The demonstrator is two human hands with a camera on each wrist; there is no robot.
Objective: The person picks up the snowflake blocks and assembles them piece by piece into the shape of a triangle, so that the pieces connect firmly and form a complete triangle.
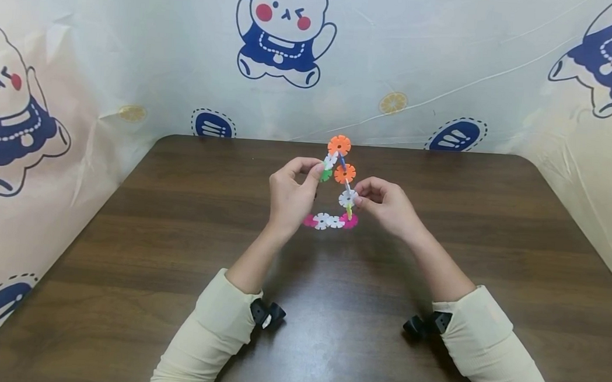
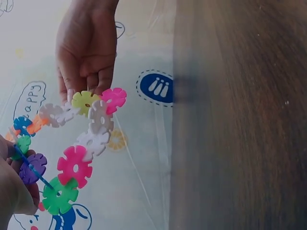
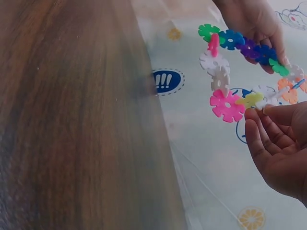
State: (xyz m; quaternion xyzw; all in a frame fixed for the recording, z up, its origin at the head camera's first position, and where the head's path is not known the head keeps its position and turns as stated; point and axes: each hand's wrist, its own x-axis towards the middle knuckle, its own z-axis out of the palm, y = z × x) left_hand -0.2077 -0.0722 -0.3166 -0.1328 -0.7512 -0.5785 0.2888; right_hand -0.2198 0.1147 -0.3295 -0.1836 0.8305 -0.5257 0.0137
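Note:
Both hands hold up a closed loop of interlocking plastic snowflake discs [image 1: 345, 173] above the table. My left hand [image 1: 291, 199] pinches the loop's left side, near a green disc [image 3: 278, 67] and blue and purple ones. On the opposite side, my right hand [image 1: 389, 206] pinches a white disc [image 1: 347, 198] between thumb and fingers, beside a yellow disc [image 3: 249, 100]. Pink discs [image 3: 227, 106] and white discs [image 2: 100, 116] form the bottom. Orange discs [image 1: 339, 145] sit at the top and upper right. In the head view, the left fingers cover part of the loop.
The dark wooden table [image 1: 177, 236] spreads beneath both forearms. Behind it and at the sides hangs a pale cloth [image 1: 178, 43] printed with cartoon figures. Black wrist cameras [image 1: 268, 315] are strapped over light sleeves [image 1: 208, 319].

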